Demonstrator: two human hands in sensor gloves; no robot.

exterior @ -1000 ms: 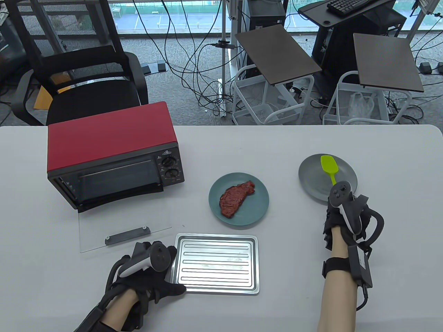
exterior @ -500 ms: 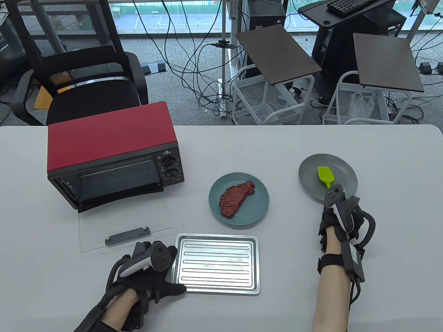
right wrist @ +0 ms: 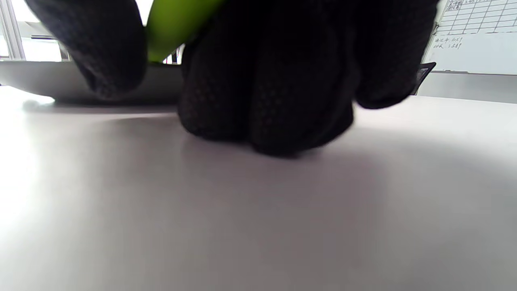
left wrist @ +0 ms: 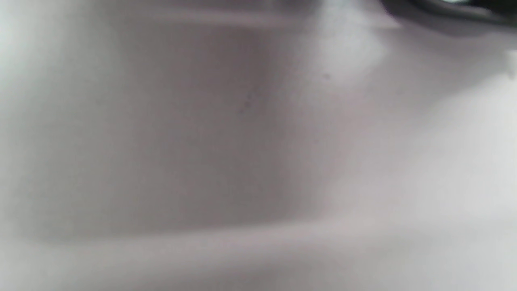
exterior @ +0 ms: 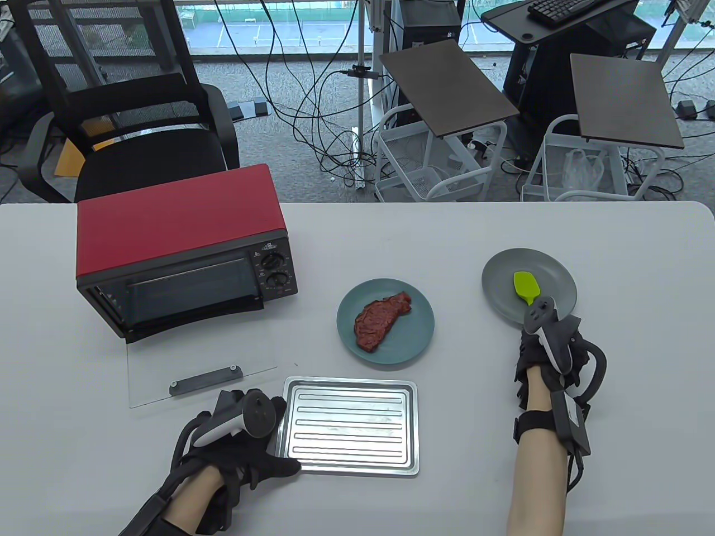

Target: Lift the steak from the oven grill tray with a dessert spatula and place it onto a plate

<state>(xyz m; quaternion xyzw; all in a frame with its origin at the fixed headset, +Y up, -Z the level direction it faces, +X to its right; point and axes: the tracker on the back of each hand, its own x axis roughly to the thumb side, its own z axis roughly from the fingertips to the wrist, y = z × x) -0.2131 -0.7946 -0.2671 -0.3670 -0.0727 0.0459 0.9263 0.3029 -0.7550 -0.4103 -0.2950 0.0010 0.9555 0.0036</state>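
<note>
Steak [exterior: 383, 322] lying on teal plate [exterior: 419, 340], just beyond bare grill tray [exterior: 350, 426]. Right hand [exterior: 550, 349] curled round green spatula [exterior: 527, 287], blade over grey plate [exterior: 500, 279]. Left hand [exterior: 240, 441] at tray's left edge, thumb on corner; grip probably loose, cannot tell.

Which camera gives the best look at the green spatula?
The table view: the spatula shows its blade over the grey plate. The right wrist view shows only a green strip between gloved fingers; the left wrist view shows nothing of it.
</note>
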